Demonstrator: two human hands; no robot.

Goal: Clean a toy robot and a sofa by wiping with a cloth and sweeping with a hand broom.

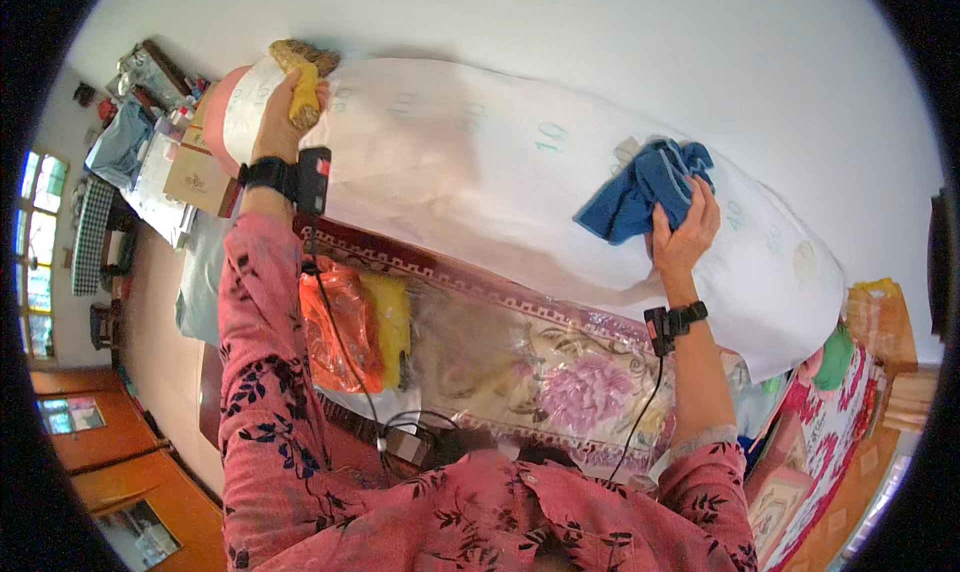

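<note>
My left hand (281,118) is closed around the yellow-wrapped handle of a short straw hand brush (305,96), its bristles pointing up toward the wall. Beneath it spreads a long white sheet (510,189) printed with green numbers, running along the wall. Farther right, my right hand (691,223) grips the edge of a crumpled blue cloth (649,189) between thumb and fingers. That cloth rests on the sheet and covers part of the printing. Both wrists wear black straps with small devices, and cables trail from them.
Directly before me lies a flower-patterned cover (585,392) under clear plastic. An orange plastic bag (339,332) and a yellow item (386,324) sit on its left part. Cardboard boxes (199,178) stand past the sheet's left end. At the right are a green round object (834,358) and a red-and-white patterned cloth (817,459).
</note>
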